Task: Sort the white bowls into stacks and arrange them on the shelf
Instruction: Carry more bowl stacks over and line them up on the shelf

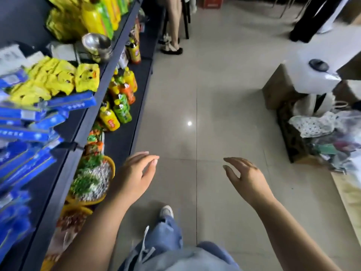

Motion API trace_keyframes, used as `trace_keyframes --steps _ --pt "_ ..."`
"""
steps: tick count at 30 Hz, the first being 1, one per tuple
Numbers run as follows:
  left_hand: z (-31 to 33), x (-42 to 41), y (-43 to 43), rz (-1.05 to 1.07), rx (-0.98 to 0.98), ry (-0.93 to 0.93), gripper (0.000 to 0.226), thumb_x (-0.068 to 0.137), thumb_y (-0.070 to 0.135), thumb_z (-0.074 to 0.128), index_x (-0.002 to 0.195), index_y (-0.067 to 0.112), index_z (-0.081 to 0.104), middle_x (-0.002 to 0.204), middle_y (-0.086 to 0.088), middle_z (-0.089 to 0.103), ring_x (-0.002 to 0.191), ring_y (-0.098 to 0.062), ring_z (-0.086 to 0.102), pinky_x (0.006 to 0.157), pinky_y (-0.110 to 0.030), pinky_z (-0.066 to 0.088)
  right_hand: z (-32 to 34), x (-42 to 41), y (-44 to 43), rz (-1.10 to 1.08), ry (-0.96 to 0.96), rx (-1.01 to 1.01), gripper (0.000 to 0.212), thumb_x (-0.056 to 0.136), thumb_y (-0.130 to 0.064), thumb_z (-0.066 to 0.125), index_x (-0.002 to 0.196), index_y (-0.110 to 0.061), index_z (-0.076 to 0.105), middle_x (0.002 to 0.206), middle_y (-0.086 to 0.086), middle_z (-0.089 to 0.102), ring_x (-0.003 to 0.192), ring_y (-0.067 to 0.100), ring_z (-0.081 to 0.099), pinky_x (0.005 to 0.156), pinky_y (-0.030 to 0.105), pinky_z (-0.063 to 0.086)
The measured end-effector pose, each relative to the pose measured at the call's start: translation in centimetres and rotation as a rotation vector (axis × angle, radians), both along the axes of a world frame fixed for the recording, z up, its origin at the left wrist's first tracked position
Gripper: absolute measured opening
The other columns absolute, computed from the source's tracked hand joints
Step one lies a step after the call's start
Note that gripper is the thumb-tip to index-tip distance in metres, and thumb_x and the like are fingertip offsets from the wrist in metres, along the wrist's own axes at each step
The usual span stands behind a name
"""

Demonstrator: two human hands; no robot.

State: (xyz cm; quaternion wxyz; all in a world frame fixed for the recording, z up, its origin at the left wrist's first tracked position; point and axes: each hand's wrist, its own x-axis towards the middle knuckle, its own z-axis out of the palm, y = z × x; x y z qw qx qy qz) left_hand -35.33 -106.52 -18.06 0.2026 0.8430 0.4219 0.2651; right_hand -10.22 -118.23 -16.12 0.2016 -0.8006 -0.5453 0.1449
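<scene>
I saw the left grip [136, 173] and right grip [246, 177] released, empty over the floor [195, 94] beside the shelf [95, 100], with no white bowls in view, so I judged stacking wholly undone.

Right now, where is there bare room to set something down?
Bare: the lower shelf between the bottles and the snack basket, plus the tiled floor beside it. Crowded: the upper shelf, packed with blue boxes and yellow packets.

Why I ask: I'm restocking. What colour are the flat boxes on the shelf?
The boxes are blue with white print; head view.
</scene>
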Motion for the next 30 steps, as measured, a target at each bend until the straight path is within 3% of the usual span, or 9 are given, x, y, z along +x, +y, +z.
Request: trace_keyframes --steps 5,9,12,16,20,27,30 --pt "1.8 4.9 10.5 -0.067 0.013 0.029 0.04 0.087 0.025 0.041 0.091 0.0 0.071 0.089 -0.013 0.071 0.089 -0.03 0.066 0.08 -0.028 0.044 0.6 3.0 8.9 -0.064 -0.001 0.036 0.025 0.086 -0.015 0.062 0.109 -0.007 0.067 0.11 0.008 0.068 0.108 0.026 0.06 0.09 0.024 0.037" --pt "1.9 9.0 17.0 -0.099 0.026 0.038 0.04 0.088 0.026 0.04 0.091 0.0 0.071 0.09 -0.012 0.072 0.091 -0.029 0.066 0.083 -0.026 0.044 -0.3 6.2 15.0 -0.066 -0.03 0.033 0.025 0.082 -0.018 0.061 0.101 -0.006 0.07 0.102 0.01 0.071 0.098 0.03 0.065 0.087 0.026 0.042" --pt "0.7 12.4 22.4 -0.122 0.023 0.041 0.038 0.088 0.024 0.041 0.09 0.0 0.071 0.088 -0.012 0.071 0.089 -0.03 0.066 0.082 -0.024 0.041 -1.3 9.5 20.3 -0.084 -0.001 -0.004 0.023 0.085 -0.014 0.063 0.106 -0.006 0.068 0.108 0.011 0.069 0.106 0.03 0.061 0.092 0.03 0.041" --pt "-0.3 17.4 29.7 -0.101 -0.021 0.053 0.04 0.087 0.026 0.04 0.09 0.0 0.071 0.089 -0.011 0.071 0.09 -0.027 0.066 0.083 -0.022 0.04 -1.9 14.9 28.5 -0.037 -0.004 -0.02 0.028 0.089 -0.019 0.058 0.114 -0.009 0.064 0.118 0.007 0.065 0.114 0.025 0.056 0.094 0.025 0.034" --pt "0.1 21.6 36.8 0.025 -0.07 0.011 0.045 0.085 0.032 0.039 0.089 0.001 0.071 0.089 -0.01 0.071 0.09 -0.01 0.056 0.08 -0.014 0.037 -1.4 20.0 37.5 0.044 0.021 -0.072 0.03 0.092 -0.026 0.052 0.118 -0.015 0.062 0.122 0.002 0.063 0.118 0.021 0.053 0.094 0.026 0.036" --pt "1.9 25.7 48.2 0.17 -0.064 -0.032 0.04 0.085 0.027 0.041 0.087 0.0 0.071 0.088 -0.011 0.071 0.089 -0.01 0.053 0.079 -0.014 0.037 -0.6 24.6 53.3 0.2 0.044 0.011 0.03 0.091 -0.027 0.053 0.117 -0.016 0.063 0.122 0.0 0.063 0.118 0.019 0.052 0.093 0.027 0.038" --pt "2.4 26.1 53.1 0.274 -0.064 -0.058 0.041 0.085 0.026 0.041 0.087 -0.002 0.07 0.085 -0.012 0.071 0.086 -0.01 0.053 0.077 -0.011 0.036 -0.4 24.7 60.5 0.285 0.028 0.068 0.023 0.089 -0.023 0.058 0.108 -0.015 0.068 0.113 0.0 0.067 0.109 0.019 0.059 0.087 0.028 0.045"
